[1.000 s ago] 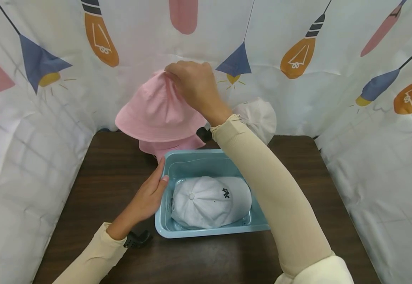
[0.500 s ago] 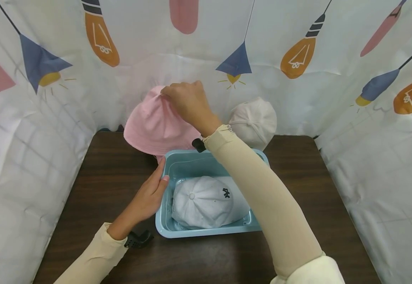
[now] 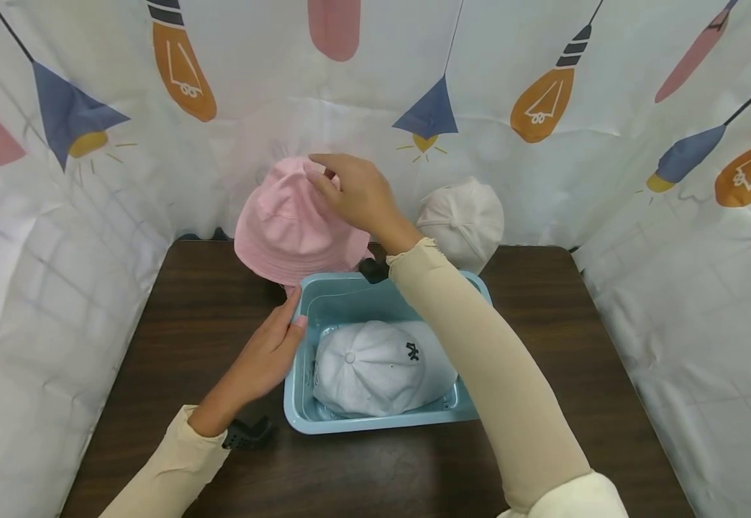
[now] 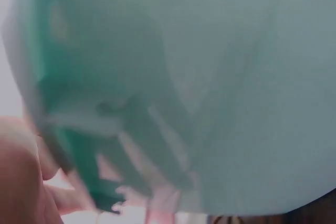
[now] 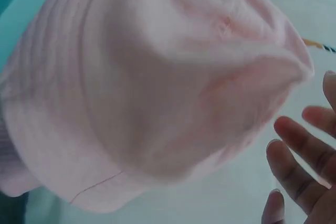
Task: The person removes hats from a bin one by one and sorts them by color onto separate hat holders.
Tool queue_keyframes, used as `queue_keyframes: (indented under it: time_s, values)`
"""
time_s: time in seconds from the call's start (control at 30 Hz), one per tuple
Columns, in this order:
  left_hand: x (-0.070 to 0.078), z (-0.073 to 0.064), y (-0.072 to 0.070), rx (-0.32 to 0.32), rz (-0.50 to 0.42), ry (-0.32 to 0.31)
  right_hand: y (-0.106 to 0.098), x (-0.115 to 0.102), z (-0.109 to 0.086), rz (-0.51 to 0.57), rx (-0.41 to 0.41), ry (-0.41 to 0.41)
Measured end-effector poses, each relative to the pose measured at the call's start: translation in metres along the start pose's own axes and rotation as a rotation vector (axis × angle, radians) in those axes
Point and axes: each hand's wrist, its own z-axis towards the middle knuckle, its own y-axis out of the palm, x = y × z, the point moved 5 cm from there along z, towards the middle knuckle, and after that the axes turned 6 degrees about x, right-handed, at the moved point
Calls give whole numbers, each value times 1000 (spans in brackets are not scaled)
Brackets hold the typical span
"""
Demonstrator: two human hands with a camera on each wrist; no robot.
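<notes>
The right hand (image 3: 359, 193) is hovering at the top of the pink hat (image 3: 291, 226), its grip spread; in the right wrist view the fingers (image 5: 307, 145) are standing apart from one another and clear of the crown, which is rising to a creased peak just beside them. The hat is sitting crown up behind the back left corner of the bin (image 3: 382, 429), its brim flaring toward the rim; whether the two are touching, one cannot tell. Another pink layer (image 5: 14, 174) is peeking out from under the brim. The left hand (image 3: 268, 356) is resting against the bin's left end, its fingers lying straight along the outside and its thumb reaching the rim; its own view is showing mostly blurred blue-green plastic. Inside the bin a white cap (image 3: 369, 370) is lying crown up on the bottom, its dark emblem (image 3: 412, 351) facing up and its visor pointing right, partly passing behind the right sleeve (image 3: 492, 360). A cream cap (image 3: 462, 224) is sitting beyond the bin's back right corner, well apart from the white one. Black wrist cameras (image 3: 246, 434) are hanging under both wrists. The bin is standing on the dark desk (image 3: 201, 331), and a white curtain (image 3: 362, 93) printed with bulbs, lamps and pencils is enclosing the back and both sides.
</notes>
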Motion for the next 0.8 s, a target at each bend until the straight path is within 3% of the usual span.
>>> queue_keyframes:
  time_s: [0.07,0.2,0.3,0.37,0.47,0.6,0.8]
  values:
    - [0,3,-11,43,26,-7,-1,14,-6,71,19,76]
    - [-6,18,-44,240,83,-29,5,44,-21,169,48,268]
    - [-15,33,-71,388,71,-93,14,64,-35,245,26,439]
    - [-24,46,-85,444,40,-156,23,76,-44,313,-13,549]
    - [-38,66,-99,461,-25,-265,36,89,-57,400,-79,682]
    - [-56,89,-103,422,-106,-393,51,101,-67,427,-110,769]
    - [-76,106,-94,355,-181,-450,68,112,-74,438,-75,814]
